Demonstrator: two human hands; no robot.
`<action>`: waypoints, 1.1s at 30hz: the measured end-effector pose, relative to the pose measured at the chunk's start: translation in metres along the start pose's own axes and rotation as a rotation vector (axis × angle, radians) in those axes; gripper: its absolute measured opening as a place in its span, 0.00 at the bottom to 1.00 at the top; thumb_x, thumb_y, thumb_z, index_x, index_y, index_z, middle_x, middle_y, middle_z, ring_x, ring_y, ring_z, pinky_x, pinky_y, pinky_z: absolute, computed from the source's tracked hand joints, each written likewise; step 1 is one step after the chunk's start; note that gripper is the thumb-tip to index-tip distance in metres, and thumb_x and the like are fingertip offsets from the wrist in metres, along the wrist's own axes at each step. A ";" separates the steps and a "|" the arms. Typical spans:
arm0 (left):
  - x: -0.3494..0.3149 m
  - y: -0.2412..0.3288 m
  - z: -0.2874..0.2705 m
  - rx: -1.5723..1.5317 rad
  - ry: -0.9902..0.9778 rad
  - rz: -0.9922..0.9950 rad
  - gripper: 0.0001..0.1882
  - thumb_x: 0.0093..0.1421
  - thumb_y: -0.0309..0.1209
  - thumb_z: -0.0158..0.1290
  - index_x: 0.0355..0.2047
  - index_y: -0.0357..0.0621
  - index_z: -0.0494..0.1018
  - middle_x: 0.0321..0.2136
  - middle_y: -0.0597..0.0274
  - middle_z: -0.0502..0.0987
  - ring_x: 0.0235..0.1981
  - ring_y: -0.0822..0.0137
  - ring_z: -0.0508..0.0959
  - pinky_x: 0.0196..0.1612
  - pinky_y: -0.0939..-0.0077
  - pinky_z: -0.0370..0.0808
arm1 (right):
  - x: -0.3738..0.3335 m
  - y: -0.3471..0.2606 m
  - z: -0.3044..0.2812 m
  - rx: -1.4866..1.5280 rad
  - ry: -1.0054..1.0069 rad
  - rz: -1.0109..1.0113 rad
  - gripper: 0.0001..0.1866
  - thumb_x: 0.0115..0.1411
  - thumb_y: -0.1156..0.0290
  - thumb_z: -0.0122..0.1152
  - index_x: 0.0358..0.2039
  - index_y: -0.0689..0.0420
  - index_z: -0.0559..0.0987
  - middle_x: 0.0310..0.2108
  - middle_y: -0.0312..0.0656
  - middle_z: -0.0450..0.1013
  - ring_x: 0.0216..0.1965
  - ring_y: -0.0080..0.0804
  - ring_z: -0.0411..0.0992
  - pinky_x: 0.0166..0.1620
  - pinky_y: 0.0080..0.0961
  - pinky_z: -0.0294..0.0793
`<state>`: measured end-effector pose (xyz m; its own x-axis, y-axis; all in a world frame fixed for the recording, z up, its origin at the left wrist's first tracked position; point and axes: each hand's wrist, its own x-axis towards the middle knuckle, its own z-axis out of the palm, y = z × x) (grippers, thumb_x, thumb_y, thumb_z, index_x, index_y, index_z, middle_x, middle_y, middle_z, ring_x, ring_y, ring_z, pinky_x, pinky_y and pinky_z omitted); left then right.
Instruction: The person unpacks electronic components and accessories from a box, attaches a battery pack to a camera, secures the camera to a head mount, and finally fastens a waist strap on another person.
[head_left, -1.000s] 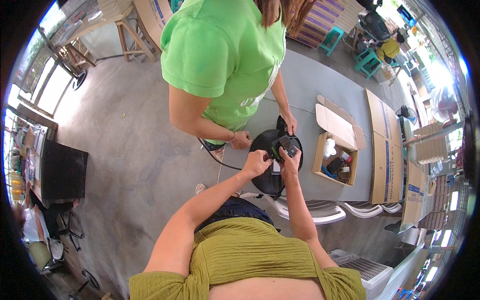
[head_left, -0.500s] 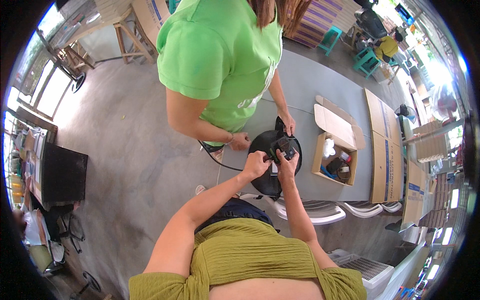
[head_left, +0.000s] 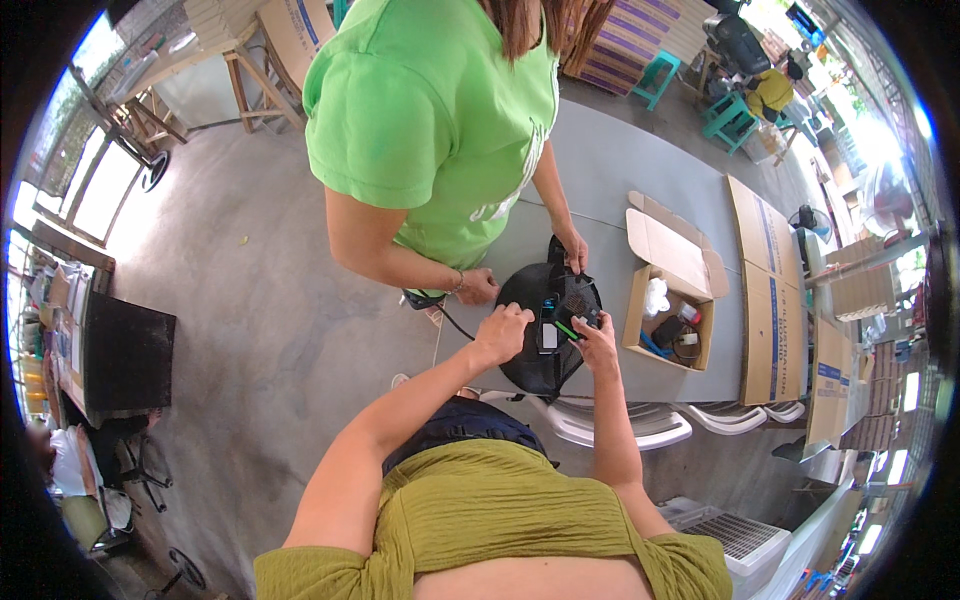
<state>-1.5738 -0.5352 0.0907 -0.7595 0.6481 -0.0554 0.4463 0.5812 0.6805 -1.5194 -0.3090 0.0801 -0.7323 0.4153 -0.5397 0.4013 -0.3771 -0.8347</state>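
Observation:
A black, rounded, bag-like item (head_left: pixel 530 365) lies at the near edge of the grey table, with a pale label and a small blue spot near its middle. My right hand (head_left: pixel 597 347) is closed on a small dark device (head_left: pixel 570 328) with a bright green edge, over the item's right part. Over its left part is my left hand (head_left: pixel 503 335), fingers curled and bunched; what they pinch, if anything, is hidden. Across from me, a person in a green shirt (head_left: pixel 400 130) has one hand (head_left: pixel 573 250) at the item's top and the other (head_left: pixel 478 287) beside its left edge.
Right of the item, an open cardboard box (head_left: pixel 634 335) holds small parts and a white wad. Flat cardboard sheets (head_left: pixel 757 300) lie along the right end of the grey table (head_left: pixel 690 190). White chairs (head_left: pixel 625 425) are tucked at its near side. A black cable (head_left: pixel 455 325) runs left.
My hands have drawn apart: the left moved left, the right moved right and slightly down with the dark device. The blue spot on the black item now shows between them.

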 end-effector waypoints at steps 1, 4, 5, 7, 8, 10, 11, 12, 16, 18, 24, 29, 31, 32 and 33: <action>0.001 -0.002 -0.001 0.098 -0.032 0.015 0.17 0.58 0.30 0.52 0.48 0.49 0.73 0.47 0.46 0.70 0.49 0.49 0.73 0.47 0.58 0.75 | 0.003 0.001 -0.001 0.021 0.004 0.025 0.39 0.51 0.78 0.70 0.59 0.56 0.57 0.37 0.40 0.72 0.28 0.29 0.73 0.29 0.30 0.78; 0.007 -0.007 -0.002 0.310 -0.091 0.173 0.16 0.59 0.30 0.48 0.47 0.59 0.74 0.52 0.50 0.65 0.52 0.51 0.70 0.46 0.56 0.75 | 0.009 0.007 -0.006 -0.034 -0.022 0.054 0.39 0.51 0.80 0.68 0.60 0.56 0.58 0.41 0.43 0.73 0.36 0.33 0.76 0.36 0.34 0.79; 0.010 -0.008 -0.002 0.326 -0.111 0.194 0.15 0.59 0.30 0.48 0.45 0.60 0.75 0.52 0.50 0.65 0.52 0.50 0.69 0.47 0.55 0.75 | 0.011 0.011 -0.007 -0.021 -0.024 0.053 0.39 0.51 0.80 0.68 0.61 0.57 0.58 0.41 0.43 0.73 0.36 0.33 0.76 0.37 0.34 0.79; 0.015 -0.007 -0.003 0.359 -0.154 0.235 0.14 0.60 0.30 0.47 0.43 0.62 0.76 0.51 0.50 0.64 0.52 0.49 0.69 0.50 0.53 0.74 | 0.013 0.017 -0.007 0.007 -0.027 0.053 0.40 0.51 0.80 0.68 0.62 0.58 0.57 0.41 0.43 0.73 0.35 0.34 0.76 0.37 0.35 0.79; 0.017 -0.007 -0.006 0.400 -0.173 0.241 0.13 0.59 0.30 0.47 0.42 0.60 0.76 0.50 0.50 0.65 0.52 0.49 0.69 0.49 0.53 0.74 | 0.014 0.017 -0.006 0.010 -0.045 0.073 0.42 0.51 0.80 0.68 0.64 0.57 0.55 0.40 0.42 0.73 0.35 0.34 0.76 0.38 0.37 0.79; 0.020 -0.004 -0.011 0.482 -0.215 0.255 0.11 0.59 0.31 0.48 0.41 0.58 0.76 0.48 0.50 0.66 0.52 0.49 0.69 0.48 0.53 0.74 | 0.015 0.019 -0.005 0.018 -0.076 0.110 0.46 0.51 0.80 0.68 0.66 0.56 0.52 0.39 0.42 0.72 0.36 0.34 0.76 0.40 0.39 0.79; 0.021 -0.003 -0.014 0.454 -0.233 0.236 0.11 0.58 0.30 0.49 0.40 0.57 0.76 0.48 0.50 0.66 0.52 0.49 0.69 0.47 0.52 0.74 | 0.016 0.019 -0.006 -0.016 -0.103 0.093 0.47 0.51 0.80 0.69 0.67 0.57 0.51 0.42 0.43 0.70 0.38 0.34 0.76 0.40 0.37 0.78; 0.021 -0.003 -0.018 0.426 -0.251 0.217 0.11 0.57 0.30 0.50 0.40 0.55 0.76 0.48 0.50 0.66 0.52 0.49 0.69 0.46 0.52 0.74 | 0.017 0.021 -0.005 -0.028 -0.076 0.069 0.45 0.51 0.80 0.69 0.66 0.58 0.53 0.41 0.43 0.71 0.37 0.33 0.76 0.38 0.34 0.78; 0.016 -0.004 -0.026 0.423 -0.261 0.203 0.09 0.56 0.30 0.49 0.36 0.52 0.77 0.45 0.51 0.68 0.49 0.51 0.72 0.41 0.56 0.76 | 0.020 0.025 0.000 -0.019 -0.062 0.027 0.43 0.50 0.80 0.70 0.64 0.60 0.58 0.39 0.43 0.73 0.35 0.30 0.75 0.32 0.27 0.75; 0.016 -0.004 -0.026 0.413 -0.305 0.171 0.13 0.53 0.28 0.53 0.40 0.53 0.75 0.46 0.51 0.67 0.51 0.49 0.70 0.43 0.53 0.75 | 0.023 0.025 -0.001 -0.017 -0.079 0.030 0.44 0.50 0.80 0.70 0.65 0.61 0.56 0.41 0.43 0.72 0.36 0.30 0.75 0.33 0.28 0.75; 0.014 -0.008 -0.025 0.383 -0.370 0.130 0.21 0.51 0.27 0.55 0.47 0.54 0.70 0.43 0.47 0.71 0.47 0.47 0.74 0.43 0.51 0.74 | 0.026 0.018 0.000 -0.007 -0.135 0.047 0.43 0.53 0.78 0.69 0.65 0.62 0.54 0.41 0.43 0.70 0.37 0.31 0.75 0.34 0.30 0.78; 0.014 0.002 -0.031 0.257 -0.545 -0.030 0.28 0.54 0.31 0.56 0.55 0.55 0.63 0.35 0.43 0.79 0.38 0.44 0.80 0.40 0.49 0.76 | 0.028 0.007 0.005 -0.122 -0.040 0.058 0.37 0.54 0.76 0.69 0.61 0.61 0.59 0.42 0.45 0.71 0.36 0.33 0.76 0.34 0.30 0.78; 0.004 0.004 -0.033 0.207 -0.500 -0.023 0.29 0.55 0.33 0.56 0.57 0.53 0.60 0.33 0.43 0.80 0.36 0.44 0.80 0.38 0.49 0.76 | 0.031 0.000 0.006 -0.118 -0.070 0.101 0.36 0.53 0.76 0.69 0.59 0.61 0.60 0.42 0.45 0.72 0.37 0.34 0.76 0.35 0.31 0.78; 0.001 0.006 -0.036 0.211 -0.504 -0.010 0.30 0.55 0.33 0.57 0.57 0.51 0.60 0.33 0.43 0.80 0.36 0.44 0.80 0.38 0.50 0.77 | 0.033 -0.003 0.006 -0.116 -0.085 0.122 0.35 0.53 0.75 0.69 0.58 0.61 0.61 0.42 0.46 0.72 0.37 0.34 0.76 0.35 0.31 0.78; -0.003 0.008 -0.038 0.216 -0.507 0.003 0.31 0.55 0.34 0.57 0.58 0.50 0.59 0.34 0.43 0.80 0.36 0.44 0.80 0.38 0.50 0.77 | 0.034 -0.004 0.006 -0.141 -0.081 0.125 0.33 0.54 0.76 0.68 0.57 0.60 0.61 0.41 0.45 0.73 0.38 0.35 0.76 0.36 0.32 0.78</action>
<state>-1.5861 -0.5509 0.1241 -0.4586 0.7747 -0.4354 0.5752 0.6323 0.5190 -1.5499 -0.2984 0.0659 -0.7119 0.3024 -0.6339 0.5603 -0.2995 -0.7722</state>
